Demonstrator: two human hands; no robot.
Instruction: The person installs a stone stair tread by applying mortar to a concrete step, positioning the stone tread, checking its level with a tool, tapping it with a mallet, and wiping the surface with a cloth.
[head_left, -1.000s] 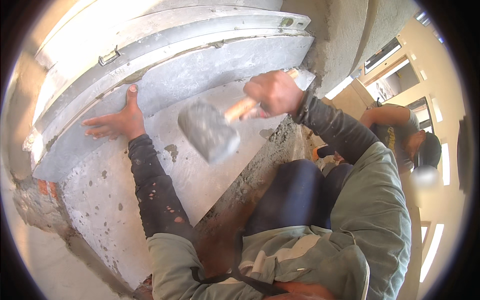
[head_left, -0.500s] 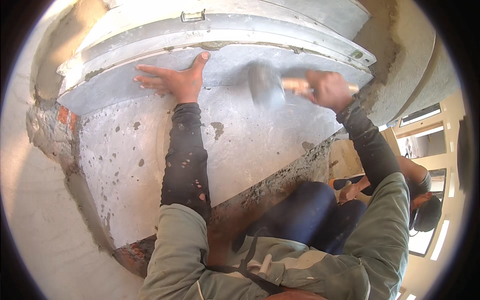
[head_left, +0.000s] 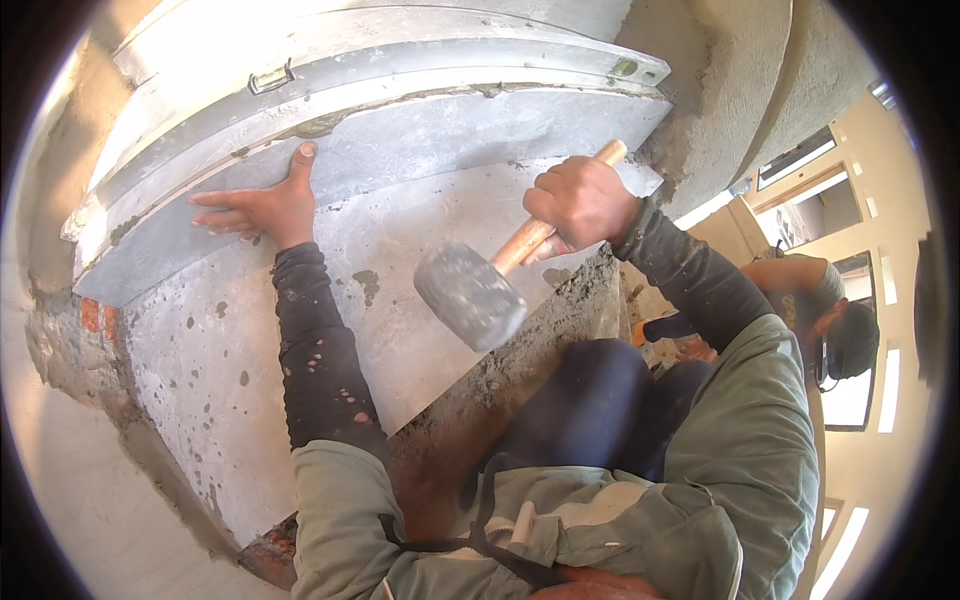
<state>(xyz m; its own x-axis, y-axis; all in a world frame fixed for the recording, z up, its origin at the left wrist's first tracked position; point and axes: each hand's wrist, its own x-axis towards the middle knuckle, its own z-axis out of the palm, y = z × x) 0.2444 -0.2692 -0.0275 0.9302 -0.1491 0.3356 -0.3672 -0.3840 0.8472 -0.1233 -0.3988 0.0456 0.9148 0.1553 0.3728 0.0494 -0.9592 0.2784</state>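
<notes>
My right hand (head_left: 580,205) is wrapped round the wooden handle of a mallet (head_left: 470,296). Its thick grey head hangs over the pale stone slab (head_left: 220,400), clear of the upright grey slab (head_left: 420,135). Against the face of that upright slab my left hand (head_left: 275,210) lies with fingers spread and thumb pointing up, holding nothing. A long metal spirit level (head_left: 450,58) rests along the top, just behind the upright slab's edge. Wet mortar (head_left: 325,124) shows in the seam beside it.
Rough mortar (head_left: 510,360) runs along the near edge of the pale slab. Plastered walls close in at left and right, with exposed brick (head_left: 98,318) at the left corner. Another person (head_left: 815,310) in a dark cap is at the right, beyond my right arm.
The mallet has swung back from the upright slab toward me, its head now lower. My left hand stays on the slab. The whole view has shifted and tilted.
</notes>
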